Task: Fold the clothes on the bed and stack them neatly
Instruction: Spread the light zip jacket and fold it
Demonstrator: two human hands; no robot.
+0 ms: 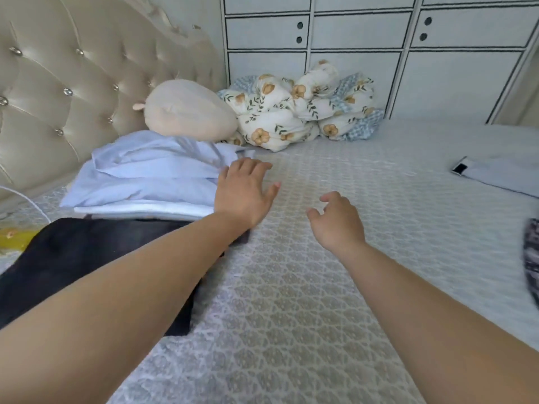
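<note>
A stack of folded light-blue clothes lies on the bed near the headboard, on top of a white folded piece. A dark garment lies in front of the stack, under my left forearm. My left hand is spread flat with straight fingers at the stack's right edge. To its right, my right hand hovers over the bed cover with loosely curled fingers, holding nothing. A light garment with a dark label lies at the far right.
A beige plush pillow and a bundled floral quilt sit at the back. The tufted headboard rises at left and white cabinets behind. A dark patterned cloth shows at the right edge.
</note>
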